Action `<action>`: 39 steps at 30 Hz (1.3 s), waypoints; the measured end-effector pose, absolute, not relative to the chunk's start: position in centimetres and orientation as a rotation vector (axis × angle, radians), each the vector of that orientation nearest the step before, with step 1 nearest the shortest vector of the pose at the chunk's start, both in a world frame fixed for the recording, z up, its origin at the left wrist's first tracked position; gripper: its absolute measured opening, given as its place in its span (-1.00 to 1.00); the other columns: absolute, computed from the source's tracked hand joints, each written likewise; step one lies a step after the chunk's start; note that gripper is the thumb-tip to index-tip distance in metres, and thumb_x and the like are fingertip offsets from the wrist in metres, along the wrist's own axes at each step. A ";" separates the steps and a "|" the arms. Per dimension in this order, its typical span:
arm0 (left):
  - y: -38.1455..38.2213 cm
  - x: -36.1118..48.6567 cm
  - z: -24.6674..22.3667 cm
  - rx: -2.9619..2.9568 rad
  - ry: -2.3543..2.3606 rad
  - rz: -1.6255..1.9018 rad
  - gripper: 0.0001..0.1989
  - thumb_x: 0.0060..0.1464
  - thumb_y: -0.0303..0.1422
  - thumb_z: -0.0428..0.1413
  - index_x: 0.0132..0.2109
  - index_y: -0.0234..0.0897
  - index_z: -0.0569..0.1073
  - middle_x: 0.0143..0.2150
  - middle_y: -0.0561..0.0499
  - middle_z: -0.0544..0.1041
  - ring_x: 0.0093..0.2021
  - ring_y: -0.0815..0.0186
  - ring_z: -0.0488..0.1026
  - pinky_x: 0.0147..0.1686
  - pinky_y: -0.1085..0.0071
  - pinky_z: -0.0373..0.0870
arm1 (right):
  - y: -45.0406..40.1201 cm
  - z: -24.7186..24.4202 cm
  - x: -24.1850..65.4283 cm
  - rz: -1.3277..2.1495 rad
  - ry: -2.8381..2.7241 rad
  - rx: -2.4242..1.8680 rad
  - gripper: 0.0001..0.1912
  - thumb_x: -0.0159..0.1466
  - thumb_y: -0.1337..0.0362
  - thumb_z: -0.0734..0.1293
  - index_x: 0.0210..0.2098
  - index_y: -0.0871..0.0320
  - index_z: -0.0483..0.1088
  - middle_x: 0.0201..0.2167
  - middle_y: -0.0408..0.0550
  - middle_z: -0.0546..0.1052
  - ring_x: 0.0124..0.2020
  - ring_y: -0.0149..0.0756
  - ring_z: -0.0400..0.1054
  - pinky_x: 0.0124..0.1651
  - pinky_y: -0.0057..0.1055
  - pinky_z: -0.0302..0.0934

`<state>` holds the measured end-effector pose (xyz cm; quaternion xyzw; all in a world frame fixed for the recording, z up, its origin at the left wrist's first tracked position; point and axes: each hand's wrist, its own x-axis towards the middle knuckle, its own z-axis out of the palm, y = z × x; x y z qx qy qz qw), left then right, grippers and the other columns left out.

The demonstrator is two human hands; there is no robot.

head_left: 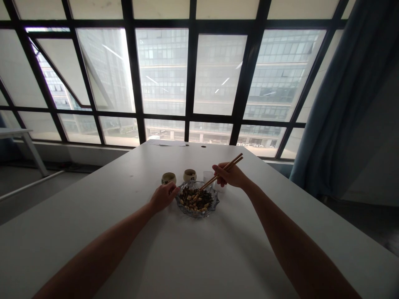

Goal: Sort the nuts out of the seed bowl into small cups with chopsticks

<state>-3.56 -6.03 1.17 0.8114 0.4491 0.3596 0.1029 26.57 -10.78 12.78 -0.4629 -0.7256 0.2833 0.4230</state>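
A scalloped clear glass bowl (198, 214) holds peanuts in their shells (193, 204) and small dark pieces that look like seeds. My left hand (163, 196) grips the bowl's left rim between thumb and fingers. In my right hand (230, 174), above the bowl's right side, is a pair of wooden chopsticks (209, 182), their tips down among the contents. Just behind the bowl stand two small ceramic cups, one at the left (168, 178) and one nearer the middle (190, 175). A clear plastic cup (208, 177) is beside my right fingers, partly hidden.
The long white table (124, 232) reaches toward a wall of black-framed windows (190, 70). Two dark round spots and a thin sheet lie at its far end. A blue curtain (336, 104) hangs at the right, and another white table (18, 132) stands at the left.
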 end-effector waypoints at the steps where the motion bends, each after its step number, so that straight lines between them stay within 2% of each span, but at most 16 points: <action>1: -6.0 -3.6 1.1 2.395 1.327 1.053 -0.67 0.24 -0.11 -0.05 -0.36 -0.21 0.39 -0.52 0.05 0.44 -0.49 0.31 0.36 -0.42 0.41 0.17 | -10.7 12.7 26.6 0.708 -1.820 -1.163 -0.36 0.15 -0.33 0.35 -0.51 0.19 0.44 -0.69 -0.05 0.52 -0.73 -0.39 0.38 -0.67 -0.53 0.25; 10: -5.8 -3.5 0.9 2.407 1.330 1.019 -0.65 0.25 -0.12 -0.08 -0.43 -0.21 0.30 -0.56 0.09 0.34 -0.51 0.34 0.27 -0.43 0.44 0.09 | -10.5 12.6 26.6 0.697 -1.777 -1.177 -0.34 0.11 -0.35 0.36 -0.53 0.20 0.43 -0.70 -0.06 0.51 -0.74 -0.43 0.36 -0.68 -0.56 0.22; 18: -5.4 -3.6 0.5 2.424 1.311 0.993 -0.63 0.29 -0.15 -0.10 -0.45 -0.21 0.27 -0.55 0.09 0.35 -0.50 0.34 0.30 -0.41 0.44 0.10 | -9.9 12.7 27.0 0.619 -1.534 -1.161 -0.31 0.07 -0.37 0.38 -0.54 0.21 0.44 -0.72 -0.03 0.50 -0.76 -0.40 0.36 -0.73 -0.55 0.19; 24: -5.4 -3.5 0.5 2.427 1.312 0.985 -0.62 0.31 -0.20 -0.10 -0.46 -0.22 0.28 -0.56 0.08 0.35 -0.50 0.34 0.33 -0.41 0.44 0.13 | -8.9 12.5 28.6 0.643 -1.233 -1.147 -0.41 0.12 -0.23 0.45 -0.55 0.23 0.44 -0.71 0.00 0.51 -0.78 -0.40 0.34 -0.75 -0.54 0.19; 32: -5.3 -3.6 0.4 2.425 1.281 0.975 -0.62 0.32 -0.22 -0.09 -0.48 -0.23 0.25 -0.57 0.09 0.32 -0.51 0.36 0.29 -0.42 0.44 0.11 | -8.2 12.0 29.7 0.725 -1.078 -1.156 -0.52 0.24 -0.06 0.44 -0.53 0.24 0.44 -0.72 -0.01 0.51 -0.79 -0.43 0.32 -0.75 -0.55 0.20; 39: -5.5 -3.6 0.5 2.421 1.267 0.986 -0.62 0.31 -0.23 -0.10 -0.49 -0.23 0.23 -0.57 0.09 0.31 -0.51 0.36 0.27 -0.41 0.43 0.10 | -8.3 12.0 29.7 0.723 -1.110 -1.103 -0.46 0.17 -0.16 0.46 -0.53 0.24 0.45 -0.71 -0.02 0.50 -0.78 -0.44 0.31 -0.75 -0.55 0.19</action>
